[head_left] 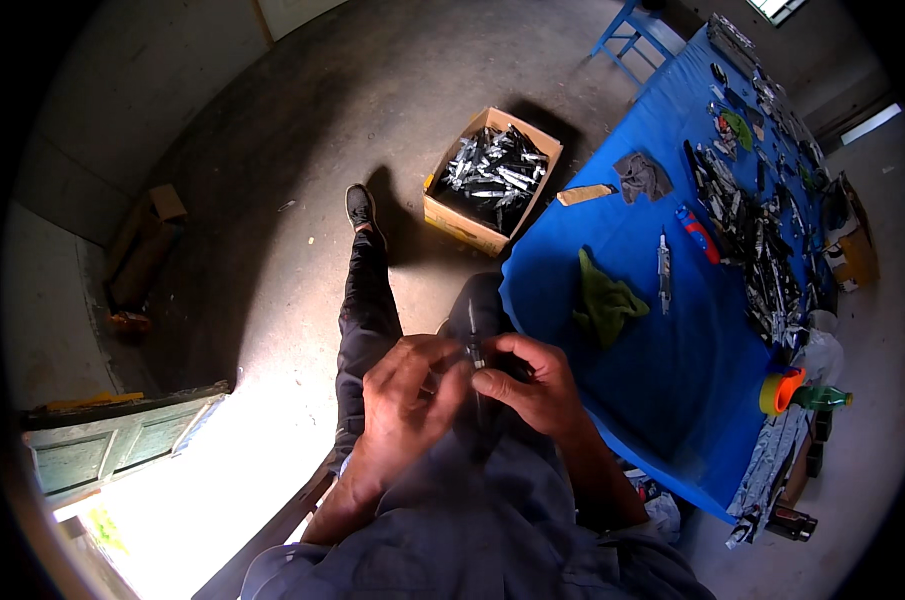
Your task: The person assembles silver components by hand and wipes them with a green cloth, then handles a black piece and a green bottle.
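Thumb and forefinger of my right hand (537, 390) pinch a slim knife-like piece (472, 320) above my lap, while my left hand (407, 390), its fingers curled, grips it from the other side. Its point rises past my fingers toward my right knee (480, 292); my fingers cover much of the middle, and I cannot tell whether the dark patch in my right hand's hollow is another part or shadow.

Just beside that knee is the rounded near-left corner of the blue tabletop (672, 390), so its edge crowds my right side. Inward from this corner lies a crumpled green cloth (609, 305). A silver tool (664, 272) lies farther in, with a red and blue tube (697, 236) next to it. Beyond them, toward the right edge, a heap of black and silver pieces (757, 240) spreads along the tabletop. At the left edge sit a flat tan strip (585, 194) and a gray rag (642, 178), close together. By the near-right corner I see an orange and yellow ring (778, 390) and a green bottle (822, 398) lying on its side.

Past my knee, an open carton (467, 226) full of similar black and silver pieces stands on the floor (292, 190), between my outstretched left foot (360, 206) and the tabletop's left edge. A blue stool (634, 38) stands near the far end.
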{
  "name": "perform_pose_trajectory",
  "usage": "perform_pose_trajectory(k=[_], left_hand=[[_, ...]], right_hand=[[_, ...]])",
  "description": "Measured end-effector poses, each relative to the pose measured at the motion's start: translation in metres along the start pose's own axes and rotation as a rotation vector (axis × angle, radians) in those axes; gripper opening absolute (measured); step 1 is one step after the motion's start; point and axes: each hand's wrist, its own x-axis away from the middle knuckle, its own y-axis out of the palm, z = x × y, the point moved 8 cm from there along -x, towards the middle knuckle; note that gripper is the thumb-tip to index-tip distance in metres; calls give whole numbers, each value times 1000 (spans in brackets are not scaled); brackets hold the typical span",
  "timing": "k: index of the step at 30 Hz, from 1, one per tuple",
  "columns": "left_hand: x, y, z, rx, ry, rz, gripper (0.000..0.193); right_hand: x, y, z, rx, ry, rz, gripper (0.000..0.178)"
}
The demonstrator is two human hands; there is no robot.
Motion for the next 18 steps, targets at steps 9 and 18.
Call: perform_pose_trajectory(k=[9,18], left_hand=[[0,4,-1,-87,162,29,16],[0,3,-5,-12,98,-4,14]], right_hand=[[-1,1,0,43,-64,2,28],[2,4,16,-158,74,-30,27]])
